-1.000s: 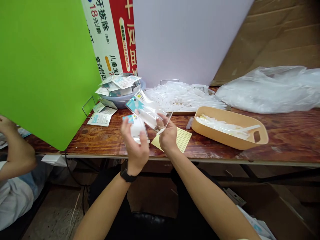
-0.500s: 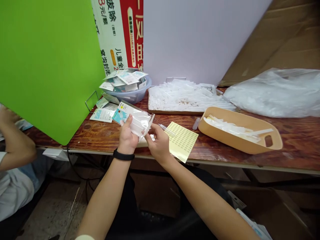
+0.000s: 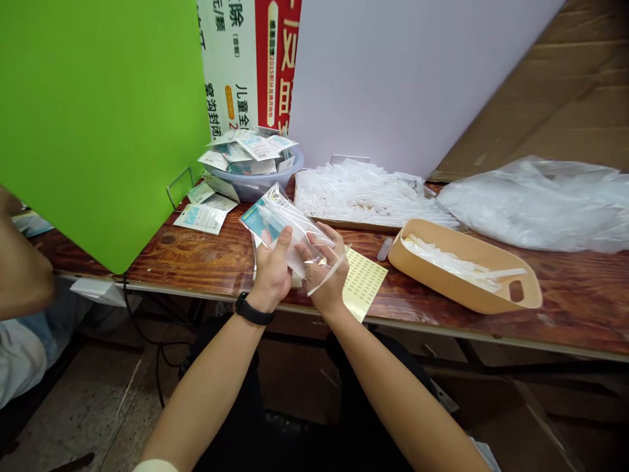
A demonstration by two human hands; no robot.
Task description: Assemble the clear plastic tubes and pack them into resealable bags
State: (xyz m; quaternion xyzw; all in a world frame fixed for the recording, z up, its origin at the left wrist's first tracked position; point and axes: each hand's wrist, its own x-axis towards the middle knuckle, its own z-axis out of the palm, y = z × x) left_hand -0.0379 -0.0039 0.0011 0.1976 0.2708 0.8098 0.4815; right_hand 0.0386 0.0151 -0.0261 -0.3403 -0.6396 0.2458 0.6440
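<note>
My left hand [image 3: 272, 269] grips a clear plastic packet [image 3: 289, 226] with a teal and white printed card inside, its thumb pressed on the front. The packet tilts, with its clear flap end toward me and to the right. Behind that flap end, my right hand [image 3: 328, 275] has its fingers curled against the packet, seen partly through the film. Beneath the right hand lies a yellow sheet of small oval stickers [image 3: 366, 278], part of it covered. A white thing under the hands is mostly hidden.
A blue bowl [image 3: 250, 187] heaped with packed cards stands behind, several packets [image 3: 201, 218] beside it. A tray of clear plastic pieces [image 3: 363, 193], a tan basket [image 3: 442, 282] with white strips and a plastic bag [image 3: 540, 206] sit rightward. A green panel [image 3: 108, 131] separates another person's arm [image 3: 24, 262].
The packet has turned, its flap end now lower and to the right. My right hand has moved from the packet's edge to behind it, fingers spread under the film. The view has shifted slightly.
</note>
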